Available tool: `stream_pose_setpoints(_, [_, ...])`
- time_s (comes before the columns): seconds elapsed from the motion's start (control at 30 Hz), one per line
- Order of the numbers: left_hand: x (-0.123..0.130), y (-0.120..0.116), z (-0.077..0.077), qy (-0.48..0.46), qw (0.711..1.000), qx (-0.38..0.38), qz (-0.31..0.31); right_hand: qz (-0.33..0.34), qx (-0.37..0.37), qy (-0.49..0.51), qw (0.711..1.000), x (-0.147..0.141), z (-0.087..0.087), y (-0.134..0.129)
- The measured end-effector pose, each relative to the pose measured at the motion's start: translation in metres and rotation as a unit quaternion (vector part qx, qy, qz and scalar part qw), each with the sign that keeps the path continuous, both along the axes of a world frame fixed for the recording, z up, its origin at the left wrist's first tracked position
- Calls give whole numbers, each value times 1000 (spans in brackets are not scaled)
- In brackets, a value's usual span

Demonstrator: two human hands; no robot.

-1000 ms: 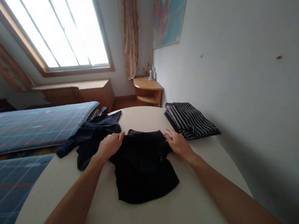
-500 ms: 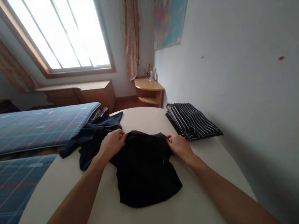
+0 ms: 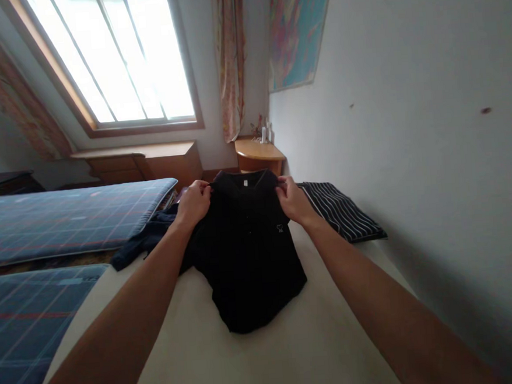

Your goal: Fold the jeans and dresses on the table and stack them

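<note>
Both hands: pinched onto black shirt
Navy garment: could tag along if snagged by sleeve tbh

The shirt is plain black, bearing a small white label and a pale outlined emblem. The striped cloth is black with white lines; the other garment is dark navy. The table is cream. The far mattress and the near mattress are blue plaid, crossed by pale and red lines. The curtains are patterned in peach and rust, the poster in turquoise and pink. The wall is greyish white, spotted brown.
</note>
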State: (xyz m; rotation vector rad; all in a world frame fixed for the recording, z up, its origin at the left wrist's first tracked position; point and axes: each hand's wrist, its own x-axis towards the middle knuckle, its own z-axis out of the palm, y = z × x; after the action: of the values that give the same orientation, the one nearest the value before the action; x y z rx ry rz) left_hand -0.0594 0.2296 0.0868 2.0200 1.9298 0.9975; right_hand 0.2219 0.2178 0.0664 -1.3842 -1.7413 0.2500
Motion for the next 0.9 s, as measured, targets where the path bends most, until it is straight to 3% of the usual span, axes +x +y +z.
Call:
stream_pose_setpoints(0.1, [10,0,-22,28,998,-46,-29,43,-78,-54,995,-1,-25,7])
stream_pose_setpoints(0.27, [31,-40,-59,59,993,-85,-64,-21,-150,-114,982,14,-71,-5])
stream_pose_setpoints(0.33, [40,-63,-63,66,993,-67,-74,-40,-156,-122,979,19,-83,-10])
stream_pose_setpoints(0.43, [54,-101,-63,83,988,34,-127,-56,-150,-123,979,22,-96,-15])
stream_pose_setpoints(0.5, [61,-124,-66,104,974,83,-184,-63,-138,-115,982,20,-102,-16])
stream_pose_setpoints(0.6, [68,-147,-80,137,945,93,-282,-65,-119,-95,986,17,-107,-16])
stream_pose_setpoints(0.77, [64,-145,-102,150,946,62,-281,-70,-100,-37,992,13,-106,-14])
stream_pose_setpoints(0.9, [59,-137,-104,136,956,55,-255,-110,-72,40,991,16,-98,-10])
